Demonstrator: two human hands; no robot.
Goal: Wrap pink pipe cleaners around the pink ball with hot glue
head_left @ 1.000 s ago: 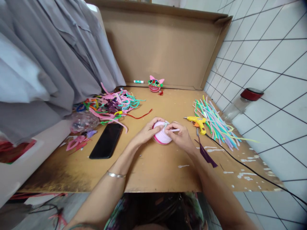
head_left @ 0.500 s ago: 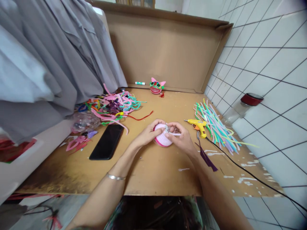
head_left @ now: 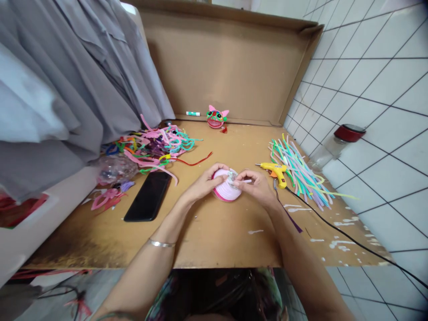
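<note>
A pink and white round ball wound from pipe cleaners [head_left: 225, 189] rests on the cardboard work surface [head_left: 214, 232] in front of me. My left hand [head_left: 203, 183] cups its left side, fingers curled around it. My right hand [head_left: 256, 187] is closed in a pinch on a thin pale pipe cleaner end [head_left: 245, 181] at the ball's top right. A silver bangle sits on my left wrist.
A black phone [head_left: 147, 196] lies to the left, beyond it a tangle of coloured pipe cleaners [head_left: 157, 145]. A yellow glue gun [head_left: 276, 171] with a black cord, a bundle of straight pipe cleaners [head_left: 302, 171], a red-lidded jar [head_left: 336, 142], a small pink cat figure [head_left: 216, 117], grey cloth hanging at left.
My right hand's fingers have shifted slightly around the top of the ball, still pinching the pale strand. The left hand stays on the ball.
</note>
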